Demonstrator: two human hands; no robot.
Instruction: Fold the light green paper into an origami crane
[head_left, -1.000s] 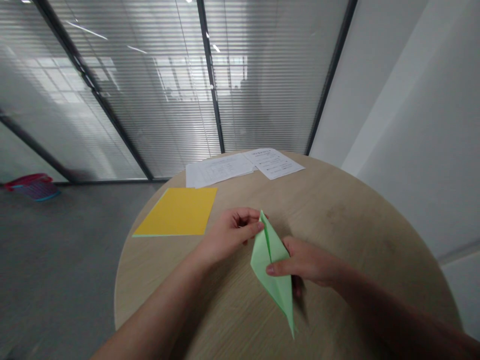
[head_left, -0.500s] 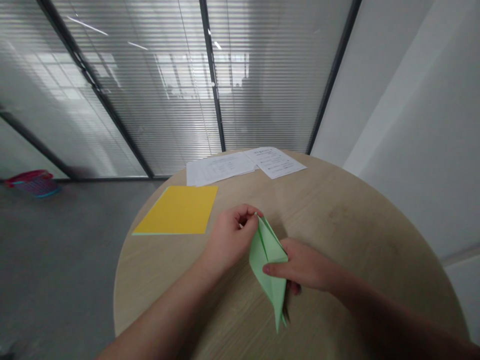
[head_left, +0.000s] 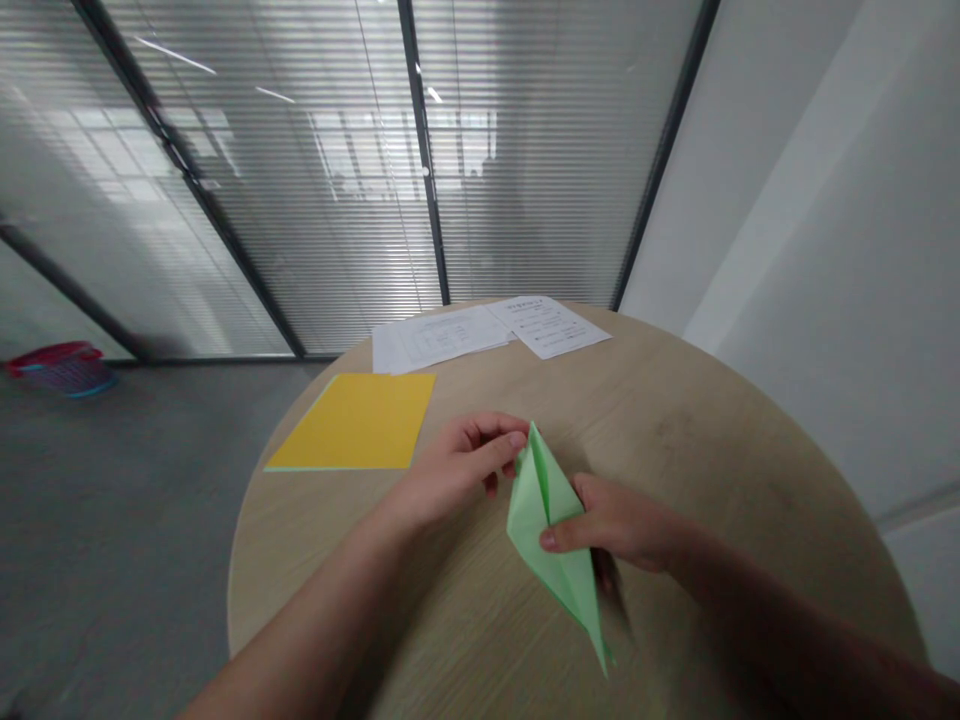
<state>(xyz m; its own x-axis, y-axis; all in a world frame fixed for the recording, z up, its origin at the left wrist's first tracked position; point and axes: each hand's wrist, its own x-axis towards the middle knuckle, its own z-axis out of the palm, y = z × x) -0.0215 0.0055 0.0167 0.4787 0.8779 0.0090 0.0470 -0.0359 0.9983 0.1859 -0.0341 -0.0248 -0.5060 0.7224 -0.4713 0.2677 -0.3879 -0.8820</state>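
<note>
A light green sheet of paper (head_left: 553, 545), folded into a long diamond with a slit down its upper half, is held above the table. My right hand (head_left: 615, 525) grips its middle from the right, thumb on the front face and the other fingers behind. Close to the upper point, my left hand (head_left: 472, 455) pinches the paper's left edge between thumb and fingers; the fingertips are partly hidden. The narrow lower end hangs down to the right, with its tips slightly apart.
On the round wooden table (head_left: 712, 450), a stack of yellow paper (head_left: 356, 420) with a green edge showing lies to the left. White printed sheets (head_left: 450, 335) overlap at the far edge. A red and blue basket (head_left: 64, 370) stands on the floor by the glass partition (head_left: 337, 200).
The folded paper and my right hand have shifted slightly right. My left thumb has slid off the front of the upper point to its left edge, and the left fingers have loosened a little.
</note>
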